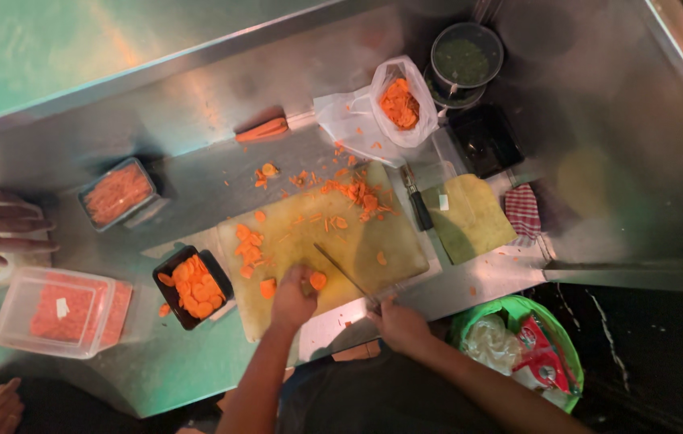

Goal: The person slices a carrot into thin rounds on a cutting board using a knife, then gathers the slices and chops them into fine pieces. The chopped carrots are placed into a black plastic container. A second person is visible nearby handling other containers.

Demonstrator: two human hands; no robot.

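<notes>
Currently: carrot slicing on cutting board (357,233).
Left hand (292,296): pinched on carrot piece (317,280).
Right hand (400,323): closed, apparently on knife (345,272).
Next: steady downward cut beside fingertips.

left hand (292,296) fingers curled, pressing down; right hand (400,324) closed grip, both forearms extended.

Place: a commercial kitchen prep station.
Surface: a long stainless-steel counter (197,104) with a raised back edge at 12 o'clock.
Prep signs: a pale plastic cutting board (357,241) at centre; clear tubs of shredded carrot (116,193) at 9 o'clock.
</notes>
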